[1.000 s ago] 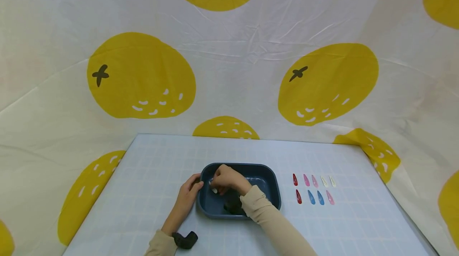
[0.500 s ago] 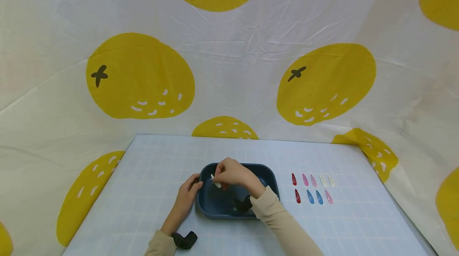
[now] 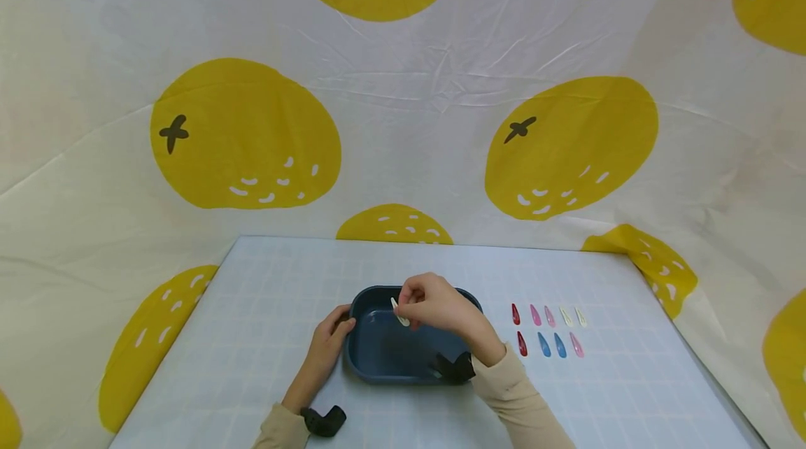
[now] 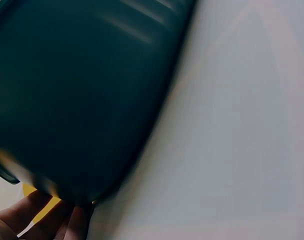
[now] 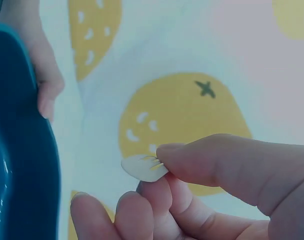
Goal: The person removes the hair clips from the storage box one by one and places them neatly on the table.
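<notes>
My right hand (image 3: 437,305) pinches a white snap hair clip (image 3: 399,312) between thumb and fingers, held up over the dark blue tray (image 3: 378,373). In the right wrist view, the clip (image 5: 142,167) pokes out past the thumb tip, its other end covered by the fingers. My left hand (image 3: 330,337) rests against the tray's left side, fingers fairly straight and the thumb at the rim. From the left wrist, those fingers (image 4: 52,220) touch the tray's outer wall (image 4: 87,100). No other clip shows in the visible part of the tray.
Right of the tray, several hair clips lie in two rows: a back row with a red clip (image 3: 515,314) and white clips (image 3: 565,317), and a front row with blue clips (image 3: 544,344). A fruit-print cloth (image 3: 403,134) hangs behind the table (image 3: 283,274).
My right hand has lifted the white hair clip from the tray's left end and moved right and up with it. The left hand stays at the tray.
</notes>
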`<state>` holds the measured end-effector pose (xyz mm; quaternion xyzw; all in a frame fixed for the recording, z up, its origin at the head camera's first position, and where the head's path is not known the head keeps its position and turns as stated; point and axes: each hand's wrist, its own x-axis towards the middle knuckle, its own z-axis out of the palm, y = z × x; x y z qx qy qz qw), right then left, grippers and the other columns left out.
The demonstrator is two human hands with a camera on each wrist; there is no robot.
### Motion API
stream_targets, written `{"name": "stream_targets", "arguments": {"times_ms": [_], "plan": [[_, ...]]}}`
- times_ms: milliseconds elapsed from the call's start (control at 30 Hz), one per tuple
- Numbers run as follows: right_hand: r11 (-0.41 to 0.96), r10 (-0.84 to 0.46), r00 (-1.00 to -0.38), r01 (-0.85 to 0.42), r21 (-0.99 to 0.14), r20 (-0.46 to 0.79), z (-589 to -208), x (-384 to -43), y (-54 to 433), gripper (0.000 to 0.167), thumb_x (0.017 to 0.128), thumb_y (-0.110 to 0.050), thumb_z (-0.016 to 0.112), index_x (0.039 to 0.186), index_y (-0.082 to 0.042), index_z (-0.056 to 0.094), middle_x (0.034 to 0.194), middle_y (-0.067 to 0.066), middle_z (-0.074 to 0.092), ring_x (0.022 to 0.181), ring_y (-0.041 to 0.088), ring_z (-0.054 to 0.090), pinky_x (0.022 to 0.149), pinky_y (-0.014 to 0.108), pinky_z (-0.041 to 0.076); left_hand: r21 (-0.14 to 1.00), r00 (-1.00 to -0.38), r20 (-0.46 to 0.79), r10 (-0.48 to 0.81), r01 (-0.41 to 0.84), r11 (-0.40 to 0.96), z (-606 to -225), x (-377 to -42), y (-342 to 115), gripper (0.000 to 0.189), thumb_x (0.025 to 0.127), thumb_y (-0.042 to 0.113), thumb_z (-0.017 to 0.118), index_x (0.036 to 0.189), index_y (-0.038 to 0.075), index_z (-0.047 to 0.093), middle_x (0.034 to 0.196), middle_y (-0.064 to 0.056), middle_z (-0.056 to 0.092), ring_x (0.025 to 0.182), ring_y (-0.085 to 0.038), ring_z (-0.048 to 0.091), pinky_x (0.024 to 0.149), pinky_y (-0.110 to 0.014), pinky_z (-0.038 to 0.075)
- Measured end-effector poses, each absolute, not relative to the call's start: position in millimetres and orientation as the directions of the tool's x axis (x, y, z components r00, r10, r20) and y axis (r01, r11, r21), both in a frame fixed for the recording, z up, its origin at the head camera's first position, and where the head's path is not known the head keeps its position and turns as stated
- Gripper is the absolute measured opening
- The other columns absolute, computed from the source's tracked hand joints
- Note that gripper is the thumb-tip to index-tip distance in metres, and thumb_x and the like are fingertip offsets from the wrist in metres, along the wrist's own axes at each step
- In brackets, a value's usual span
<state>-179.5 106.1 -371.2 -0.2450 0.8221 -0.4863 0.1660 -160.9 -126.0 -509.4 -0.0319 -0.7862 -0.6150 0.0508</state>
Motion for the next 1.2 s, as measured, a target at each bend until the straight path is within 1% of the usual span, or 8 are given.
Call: {"name": "stream_targets", "arguments": {"times_ms": [167,267,533,700,900,1000,1133,1200], "plan": [[0.345,-0.566,-0.824,-0.241,-0.907,0.004,-364.9,-172.1,128.4,0.012,0.092,-0.010,0.067,0.085,-0.001,0.064,0.075,0.010,0.064,0.069,0.041,0.065,0.068,0.045,0.058,0.961,-0.995,0.103,-0.001,0.099,0.258,-495.0,-155.1,-124.3,0.030,0.099,0.008,0.054,0.125,-0.004,0.062,0.127,-0.017,0.063,0.114,-0.024,0.059,0.093,-0.024,0.048],[0.321,-0.556,-0.831,-0.247,-0.914,0.029,-360.1,-168.9,144.9,0.013,0.094,-0.011,0.066,0.085,-0.001,0.064,0.076,0.012,0.064,0.070,0.037,0.065,0.068,0.042,0.059,0.961,-0.995,0.104,0.004,0.102,0.256,-494.5,-155.3,-124.5,0.030,0.100,0.009,0.053,0.126,-0.004,0.061,0.128,-0.018,0.063,0.116,-0.025,0.058,0.094,-0.024,0.048],[0.318,-0.483,-0.874,-0.241,-0.917,0.062,-348.1,-159.6,192.5,0.014,0.094,-0.011,0.068,0.089,0.001,0.063,0.077,0.014,0.064,0.071,0.035,0.067,0.071,0.038,0.059,0.963,-0.994,0.113,0.005,0.111,0.247,-497.4,-155.9,-124.6,0.029,0.099,0.008,0.054,0.125,-0.003,0.062,0.126,-0.017,0.064,0.114,-0.023,0.059,0.093,-0.023,0.048],[0.327,-0.440,-0.893,-0.256,-0.909,0.094,-345.6,-155.0,226.9,0.013,0.095,-0.012,0.067,0.091,0.000,0.062,0.079,0.017,0.064,0.071,0.028,0.068,0.063,0.031,0.056,0.958,-0.994,0.107,0.012,0.106,0.266,-498.2,-156.6,-125.1,0.030,0.100,0.008,0.053,0.126,-0.004,0.061,0.128,-0.018,0.063,0.117,-0.026,0.058,0.094,-0.022,0.047],[0.301,-0.381,-0.911,-0.282,-0.911,0.157,-352.0,-151.9,273.4,0.011,0.098,-0.007,0.060,0.097,0.003,0.061,0.085,0.020,0.063,0.073,0.030,0.068,0.072,0.032,0.059,0.957,-0.991,0.131,-0.011,0.123,0.263,-519.9,-166.2,-127.0,0.030,0.100,0.011,0.054,0.127,-0.001,0.062,0.128,-0.016,0.063,0.118,-0.026,0.058,0.094,-0.023,0.047],[0.326,-0.320,-0.934,-0.265,-0.908,0.158,-357.5,-149.2,294.2,0.012,0.099,-0.007,0.059,0.098,0.005,0.060,0.088,0.017,0.062,0.076,0.028,0.068,0.074,0.033,0.059,0.958,-0.990,0.136,-0.022,0.126,0.258,-532.3,-170.7,-128.7,0.031,0.101,0.013,0.054,0.128,0.002,0.062,0.130,-0.012,0.063,0.122,-0.024,0.056,0.098,-0.025,0.045],[0.368,-0.249,-0.959,-0.224,-0.902,0.137,-363.9,-145.1,316.6,0.018,0.100,-0.009,0.059,0.099,0.009,0.058,0.088,0.012,0.063,0.076,0.026,0.068,0.074,0.033,0.059,0.951,-0.985,0.171,-0.002,0.164,0.260,-536.8,-170.3,-129.7,0.035,0.101,0.016,0.053,0.134,0.005,0.059,0.136,-0.011,0.059,0.131,-0.026,0.051,0.107,-0.033,0.041],[0.381,-0.230,-0.965,-0.210,-0.901,0.128,-367.0,-143.4,325.2,0.020,0.100,-0.010,0.058,0.100,0.010,0.058,0.089,0.010,0.064,0.077,0.025,0.068,0.074,0.032,0.059,0.950,-0.983,0.186,0.005,0.181,0.254,-537.1,-169.8,-129.7,0.038,0.102,0.016,0.053,0.138,0.006,0.057,0.140,-0.010,0.057,0.135,-0.026,0.047,0.110,-0.034,0.037]]}}
